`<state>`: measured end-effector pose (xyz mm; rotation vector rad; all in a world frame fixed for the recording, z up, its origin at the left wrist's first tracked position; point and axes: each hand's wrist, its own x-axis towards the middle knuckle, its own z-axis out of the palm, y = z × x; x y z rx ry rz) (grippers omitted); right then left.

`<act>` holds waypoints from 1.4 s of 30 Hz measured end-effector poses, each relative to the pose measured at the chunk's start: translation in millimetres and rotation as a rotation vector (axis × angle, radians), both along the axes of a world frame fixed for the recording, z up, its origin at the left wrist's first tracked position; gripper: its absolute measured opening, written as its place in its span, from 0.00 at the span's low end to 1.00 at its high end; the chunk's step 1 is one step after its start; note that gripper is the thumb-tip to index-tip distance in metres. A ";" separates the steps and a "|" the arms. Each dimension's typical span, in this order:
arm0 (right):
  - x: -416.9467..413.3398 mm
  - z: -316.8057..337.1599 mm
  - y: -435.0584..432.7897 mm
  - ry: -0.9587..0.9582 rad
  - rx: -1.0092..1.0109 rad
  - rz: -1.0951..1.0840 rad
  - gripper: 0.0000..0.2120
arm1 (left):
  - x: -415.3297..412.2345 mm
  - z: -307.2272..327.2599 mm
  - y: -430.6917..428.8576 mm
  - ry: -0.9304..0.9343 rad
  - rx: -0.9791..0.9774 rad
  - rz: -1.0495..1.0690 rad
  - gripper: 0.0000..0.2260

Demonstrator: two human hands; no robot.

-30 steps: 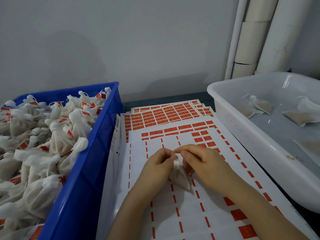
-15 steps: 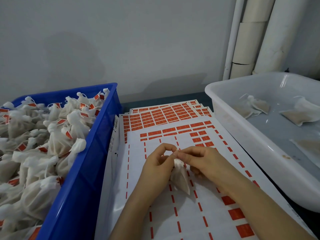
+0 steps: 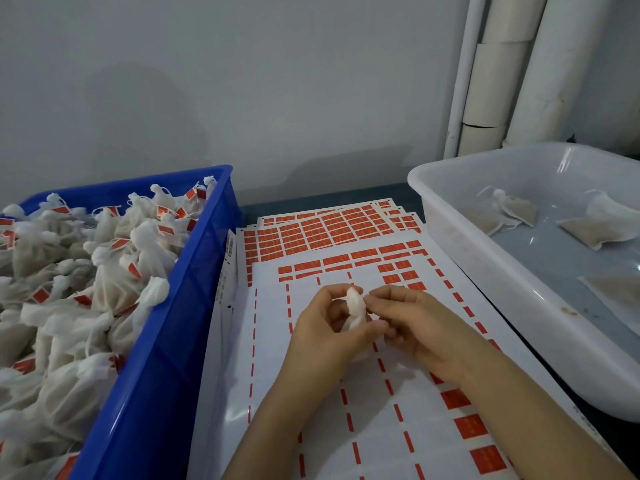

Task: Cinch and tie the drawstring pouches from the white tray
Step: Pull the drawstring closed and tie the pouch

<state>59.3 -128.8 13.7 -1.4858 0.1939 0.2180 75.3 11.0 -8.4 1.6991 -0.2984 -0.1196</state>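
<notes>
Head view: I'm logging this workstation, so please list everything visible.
white fabric drawstring pouch: one, white, pinched between both hands above sheets
blue plastic crate: one, blue, left
tied tagged pouches: many, white with red tags, heaped in crate
white plastic tray: one, white, right
flat pouches: about four, beige-white, in tray
red-label sheets: several, white and red, centre
white pipes: about three, white, back right
left hand: one, pinching pouch
right hand: one, pinching pouch top
</notes>
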 end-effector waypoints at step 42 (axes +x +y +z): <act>5.0 9.8 -17.3 -0.325 -0.355 -0.182 0.20 | -11.5 18.1 2.8 0.006 0.031 -0.086 0.13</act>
